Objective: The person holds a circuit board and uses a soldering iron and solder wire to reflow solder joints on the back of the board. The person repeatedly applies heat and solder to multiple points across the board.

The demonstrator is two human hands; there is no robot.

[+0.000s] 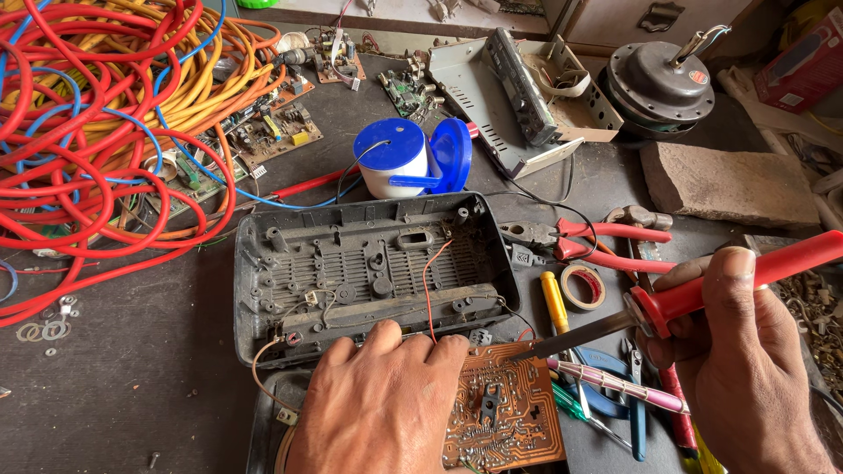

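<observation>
A red-handled soldering iron sits at three o'clock, above an orange-brown circuit board dotted with silver solder. Red, orange and blue cables tangle at ten o'clock; a white tub with a blue lid lies at twelve, behind a dark grey plastic casing.

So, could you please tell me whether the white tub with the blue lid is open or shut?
Open: the white tub lies tipped on its side, its blue lid hanging off it.

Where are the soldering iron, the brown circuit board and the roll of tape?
soldering iron (733, 285), head view, on its red handle beside the right hand's thumb.
brown circuit board (518, 408), head view, on its bare copper side.
roll of tape (582, 287), head view, on the ring's edge.
</observation>
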